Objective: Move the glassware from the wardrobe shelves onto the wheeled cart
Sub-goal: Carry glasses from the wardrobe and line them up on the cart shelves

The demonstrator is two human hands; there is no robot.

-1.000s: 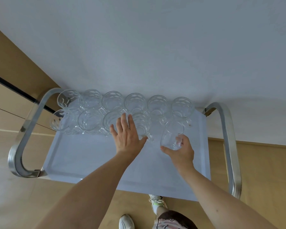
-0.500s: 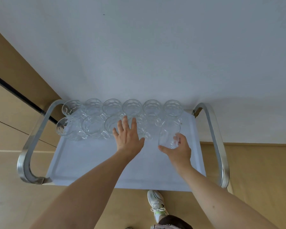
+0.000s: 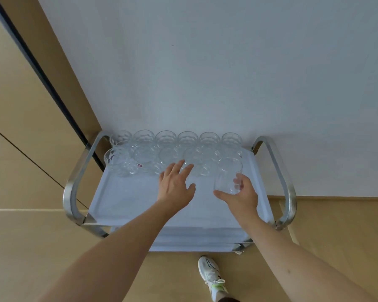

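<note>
A white sneaker (image 3: 212,277) stands on the tan floor (image 3: 52,247) below a pale wall (image 3: 205,73).

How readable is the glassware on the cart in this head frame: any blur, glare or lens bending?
Head view: light is soft and even; the clear glasses blend into the pale cart top, so the front row's outlines are hard to separate. The glass in the right hand reads clearly; the left hand is sharp. Wide-angle bending curves the cart handles.
</note>
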